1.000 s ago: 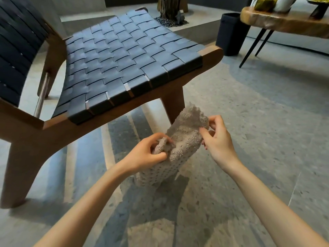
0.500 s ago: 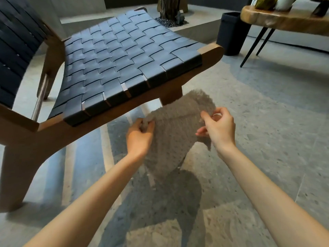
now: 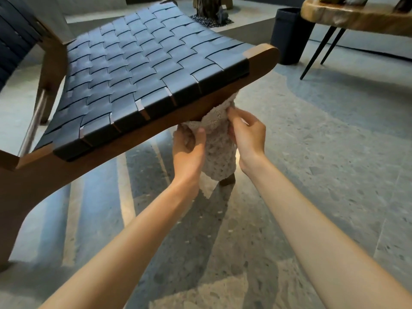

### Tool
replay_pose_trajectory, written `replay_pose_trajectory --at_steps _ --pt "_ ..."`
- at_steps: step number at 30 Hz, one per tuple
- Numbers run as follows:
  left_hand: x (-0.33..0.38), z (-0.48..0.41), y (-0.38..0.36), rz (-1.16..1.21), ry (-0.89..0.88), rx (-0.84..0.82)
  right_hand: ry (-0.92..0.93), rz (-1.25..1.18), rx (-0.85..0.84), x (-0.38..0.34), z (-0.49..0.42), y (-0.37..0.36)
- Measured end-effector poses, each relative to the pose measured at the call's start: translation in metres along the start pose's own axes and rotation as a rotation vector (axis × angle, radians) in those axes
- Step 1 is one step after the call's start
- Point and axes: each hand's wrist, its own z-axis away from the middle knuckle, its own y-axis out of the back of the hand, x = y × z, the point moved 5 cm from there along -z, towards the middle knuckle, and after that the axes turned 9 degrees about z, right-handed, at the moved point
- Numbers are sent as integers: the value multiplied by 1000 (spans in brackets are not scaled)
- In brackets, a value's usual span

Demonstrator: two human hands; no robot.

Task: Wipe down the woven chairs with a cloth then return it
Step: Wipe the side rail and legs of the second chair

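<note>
A low wooden chair with a seat of dark woven straps (image 3: 142, 70) fills the upper left; its wooden front rail (image 3: 265, 61) ends at the right corner. A beige terry cloth (image 3: 219, 150) hangs bunched just below that rail, in front of the chair's front leg. My left hand (image 3: 189, 150) grips the cloth's left side with the thumb on top. My right hand (image 3: 247, 132) pinches its upper right edge close under the rail. The top of the cloth touches the rail's underside.
A black bin (image 3: 289, 34) stands on the speckled stone floor at the back right. Beside it a wooden table top (image 3: 356, 16) on thin black legs carries objects cut off by the frame. A tree trunk base with dark pebbles (image 3: 209, 12) sits behind the chair.
The cloth was spread open between both hands half a second ago; now it is bunched together and raised against the underside of the chair's front rail. Both hands moved up and closer together.
</note>
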Motion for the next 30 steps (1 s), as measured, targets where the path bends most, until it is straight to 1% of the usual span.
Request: replay_pose_trajectory --at_steps 1,3,5,7,9,11,14,18,21,24,26,29,30 --pt "0 0 -1 -13 3 -19 67 28 -49 -4 3 -2" --pt "4 -3 -3 -15 10 -3 184 101 -128 -10 8 -4" --pt "8 -10 -7 -12 9 29 244 201 -170 -12 6 -5" --pt "12 -14 -11 -37 -7 8 269 318 -205 -10 2 -10" --pt "11 -18 -12 -66 -38 -47 279 389 -240 -5 -1 -14" --pt "10 -21 -11 -132 -91 -80 305 405 -281 0 -2 -18" --pt "5 -25 -12 -270 -178 -78 345 396 -314 10 -3 -23" --pt "-16 -27 -12 -347 -240 -119 298 435 -285 40 -13 -25" --pt "-50 -29 -10 -396 -209 -194 267 412 -287 74 -16 -20" --pt "-77 -33 -10 -406 -227 -182 203 384 -317 104 -19 -15" --pt "-92 -34 -12 -420 -181 -199 182 421 -311 123 -24 -12" --pt "-123 -38 -13 -318 -49 -259 134 472 -303 155 -30 -9" --pt "-135 -41 -12 -322 -4 -262 122 487 -312 164 -31 -7"
